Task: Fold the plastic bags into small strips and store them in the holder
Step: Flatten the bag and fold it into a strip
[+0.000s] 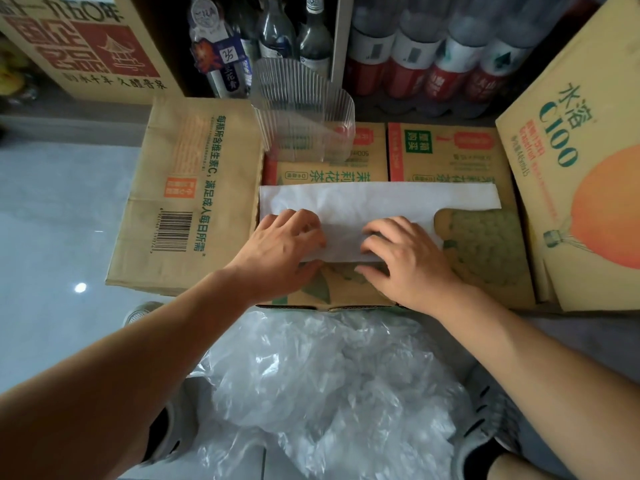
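1. Cardboard from a flattened box [187, 192] lies far left on the floor, against the printed carton [485, 244].
2. Left hand [287, 244] has its grip clamped on the near folded edge of the white plastic bag [374, 202]; fingers curl on top, thumb underneath.
3. Clear ribbed holder [304, 109] stands upright behind the bag; apart from both hands.
4. Crumpled clear bags [329, 382] are heaped between the forearms.
5. The white bag lies flat across the carton, folded lengthwise; one handle reaches right.
6. Right hand [405, 258] pinches the same edge; its grip is likewise closed on it.
7. Orange-printed box [581, 168] leans far right.
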Demonstrator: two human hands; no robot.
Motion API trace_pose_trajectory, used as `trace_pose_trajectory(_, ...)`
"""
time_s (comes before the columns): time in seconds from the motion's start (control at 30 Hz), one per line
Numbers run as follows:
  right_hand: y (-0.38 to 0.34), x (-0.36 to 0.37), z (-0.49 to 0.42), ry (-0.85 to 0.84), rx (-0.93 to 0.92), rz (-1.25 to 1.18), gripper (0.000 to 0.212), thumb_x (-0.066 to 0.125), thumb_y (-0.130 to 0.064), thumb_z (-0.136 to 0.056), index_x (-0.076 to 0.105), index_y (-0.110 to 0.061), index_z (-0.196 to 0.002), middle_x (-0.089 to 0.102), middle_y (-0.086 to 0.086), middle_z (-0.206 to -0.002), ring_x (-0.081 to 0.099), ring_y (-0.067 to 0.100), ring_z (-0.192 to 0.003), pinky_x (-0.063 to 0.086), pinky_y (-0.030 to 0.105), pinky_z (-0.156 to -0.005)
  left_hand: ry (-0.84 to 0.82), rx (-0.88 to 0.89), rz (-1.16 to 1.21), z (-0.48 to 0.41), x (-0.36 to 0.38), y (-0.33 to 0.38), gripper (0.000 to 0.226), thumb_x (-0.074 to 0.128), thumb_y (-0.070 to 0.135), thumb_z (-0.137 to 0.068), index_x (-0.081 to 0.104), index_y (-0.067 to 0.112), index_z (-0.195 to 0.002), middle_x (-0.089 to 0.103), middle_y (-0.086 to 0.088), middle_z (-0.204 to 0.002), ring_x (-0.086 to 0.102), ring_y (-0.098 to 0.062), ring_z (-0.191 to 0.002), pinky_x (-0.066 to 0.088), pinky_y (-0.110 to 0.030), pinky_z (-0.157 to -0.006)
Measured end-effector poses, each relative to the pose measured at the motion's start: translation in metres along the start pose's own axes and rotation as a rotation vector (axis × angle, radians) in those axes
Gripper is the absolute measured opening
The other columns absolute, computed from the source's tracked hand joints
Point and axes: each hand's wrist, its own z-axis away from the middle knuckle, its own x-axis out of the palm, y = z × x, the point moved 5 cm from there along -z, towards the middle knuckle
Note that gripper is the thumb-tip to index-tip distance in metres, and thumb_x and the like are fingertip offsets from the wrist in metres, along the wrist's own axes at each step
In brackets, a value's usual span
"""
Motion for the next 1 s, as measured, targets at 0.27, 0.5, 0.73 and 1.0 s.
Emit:
trace_pose_trajectory(0.27,0.005,-0.009,-0.011,-0.033,-0.002,0.006,0.027,0.082,-0.028,-0.080,0.069,-0.012,-0.098,0.063,0.002,-0.107,0.058,0.028,-0.100,0.047,0.043,-0.084,0.031,-0.013,0.013,-0.006,-0.011,0.000,0.034,0.033,0.037,-0.102,0.060,0.016,-0.104,0.064,-0.001,-0.109,0.059,-0.026,-0.097,0.049,-0.046,-0.084)
trace_pose_trajectory(0.5,0.018,-0.028,-0.034,-0.117,0.124,-0.162,0.008,0.056,-0.017,-0.100,0.058,-0.019,-0.092,0.052,-0.013,-0.075,0.052,0.012,-0.068,0.033,0.025,-0.059,-0.057,-0.169,-0.019,-0.015,-0.023,-0.015,0.050,0.061,0.061,-0.087,0.058,0.023,-0.120,0.065,0.004,-0.115,0.057,-0.022,-0.108,0.045,-0.040,-0.094)
trace_pose_trajectory(0.73,0.057,-0.039,-0.069,-0.208,0.306,-0.146,0.019,0.052,-0.039,-0.104,0.057,-0.024,-0.093,0.057,-0.006,-0.077,0.052,0.011,-0.067,0.035,0.030,-0.056,0.075,-0.551,0.221,-0.027,-0.050,-0.050,0.021,0.067,0.038,-0.094,0.069,0.019,-0.104,0.062,-0.002,-0.090,0.057,-0.028,-0.085,0.040,-0.032,-0.072)
trace_pose_trajectory(1.0,0.074,-0.035,-0.091,-0.184,0.356,-0.178,0.025,0.062,-0.044,-0.097,0.059,-0.020,-0.091,0.058,0.000,-0.100,0.056,0.024,-0.089,0.048,0.039,-0.075,0.193,-0.673,0.160,-0.038,-0.047,-0.060,0.028,0.064,0.034,-0.095,0.065,0.013,-0.113,0.069,-0.015,-0.099,0.062,-0.038,-0.093,0.035,-0.032,-0.071)
